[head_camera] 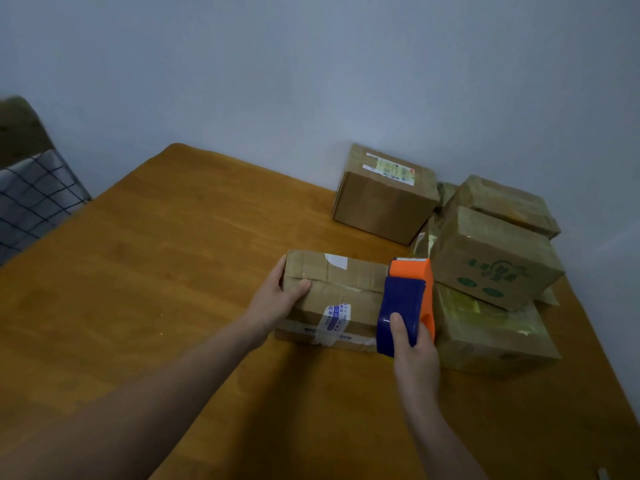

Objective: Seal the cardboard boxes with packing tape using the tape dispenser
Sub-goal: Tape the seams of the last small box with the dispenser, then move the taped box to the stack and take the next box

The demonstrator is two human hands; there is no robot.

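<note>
My left hand [277, 297] grips the left end of the flat box [337, 289], thumb on top. My right hand [415, 351] is wrapped round the dispenser [403, 303], which stands at the box's right end. The box lies on the table [173, 271], with the pile [495, 261] just beside the dispenser. I think the dispenser could snag on that pile. The tape could also run crooked if the box slides under a loose hold.
</note>
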